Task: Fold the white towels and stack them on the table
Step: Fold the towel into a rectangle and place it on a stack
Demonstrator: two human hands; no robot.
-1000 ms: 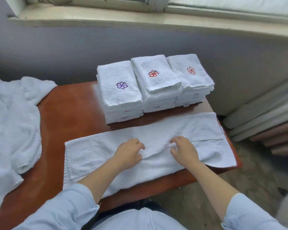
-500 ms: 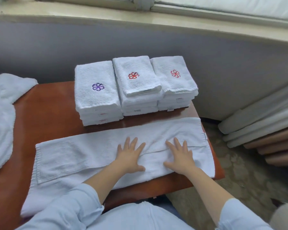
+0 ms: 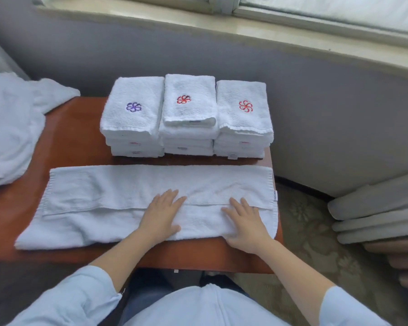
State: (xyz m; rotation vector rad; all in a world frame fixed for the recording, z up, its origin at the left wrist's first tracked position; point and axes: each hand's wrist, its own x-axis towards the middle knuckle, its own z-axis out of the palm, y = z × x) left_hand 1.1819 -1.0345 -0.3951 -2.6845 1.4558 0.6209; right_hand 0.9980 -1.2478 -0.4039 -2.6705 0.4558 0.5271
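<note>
Towel (image 3: 127, 196), 1 long white strip already doubled lengthwise, is laid along the near edge of a reddish-brown table (image 3: 76, 128), its long axis running left to right. It is pressed flat by 2 bare hands with straight, spread fingers and nothing gripped: the left hand (image 3: 161, 214) near the strip's middle, the right hand (image 3: 245, 224) just beside its right end. Both hands are set on the lower layer, fingertips reaching the edge of the folded-over flap. The right end is judged the easier one to lift and carry across, as the left end lies well apart from the left hand and droops slightly over the table's front. Behind the strip, near its far edge, 3 stacks of folded towels are lined up touching side by side: the left stack (image 3: 132, 118) is topped by 1 purple flower emblem, the middle stack (image 3: 189, 109) and right stack (image 3: 244, 116) by 1 red emblem each. How many towels are in each stack cannot be told exactly. At far left, 1 loose heap of unfolded towels (image 3: 7, 128) is draped over the table's end. Beyond, 1 window sill (image 3: 198, 22) is seen.
</note>
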